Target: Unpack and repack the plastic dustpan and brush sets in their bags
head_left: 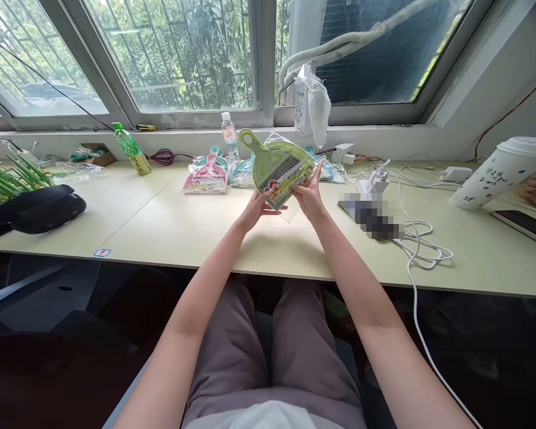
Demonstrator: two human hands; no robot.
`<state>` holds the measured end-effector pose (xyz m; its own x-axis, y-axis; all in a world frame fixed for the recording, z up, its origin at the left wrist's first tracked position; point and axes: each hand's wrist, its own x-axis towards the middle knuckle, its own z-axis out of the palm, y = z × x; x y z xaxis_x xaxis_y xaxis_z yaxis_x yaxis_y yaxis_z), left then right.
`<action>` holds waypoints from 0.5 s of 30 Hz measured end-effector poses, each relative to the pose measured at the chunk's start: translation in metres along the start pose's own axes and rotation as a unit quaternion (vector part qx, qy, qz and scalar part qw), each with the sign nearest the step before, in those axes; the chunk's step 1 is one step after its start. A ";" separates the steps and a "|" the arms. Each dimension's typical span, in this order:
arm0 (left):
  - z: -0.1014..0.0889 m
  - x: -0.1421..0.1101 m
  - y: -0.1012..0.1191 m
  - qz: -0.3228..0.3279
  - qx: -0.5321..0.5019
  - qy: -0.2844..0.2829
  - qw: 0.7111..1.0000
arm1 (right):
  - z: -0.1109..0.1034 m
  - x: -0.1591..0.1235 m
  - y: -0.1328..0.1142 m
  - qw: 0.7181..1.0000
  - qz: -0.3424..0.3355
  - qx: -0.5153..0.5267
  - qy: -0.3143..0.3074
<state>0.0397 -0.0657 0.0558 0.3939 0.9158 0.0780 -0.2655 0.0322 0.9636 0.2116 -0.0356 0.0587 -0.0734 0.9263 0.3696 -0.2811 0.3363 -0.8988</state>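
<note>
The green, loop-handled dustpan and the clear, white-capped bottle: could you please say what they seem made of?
The green dustpan is probably moulded plastic, lightly glossy, from its smooth, even colour. The clear bottle is likely shiny plastic, given its see-through walls.

Illegible small print (300, 171) on green dustpan (268, 159)
</note>
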 end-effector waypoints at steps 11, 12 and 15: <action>-0.003 0.004 -0.006 -0.013 0.005 0.049 0.999 | 0.002 0.002 0.014 0.998 0.028 -0.016 0.047; -0.004 0.004 -0.007 -0.018 0.006 0.058 0.998 | 0.002 0.002 0.016 0.998 0.036 -0.022 0.055; -0.007 0.006 -0.007 -0.036 -0.001 0.080 0.996 | -0.004 0.006 0.021 0.994 0.077 -0.033 0.068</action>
<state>0.0373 -0.0573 0.0479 0.2666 0.9632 -0.0336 -0.2433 0.1010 0.9647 0.2086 -0.0224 0.0410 0.0207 0.9807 0.1943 -0.2123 0.1942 -0.9577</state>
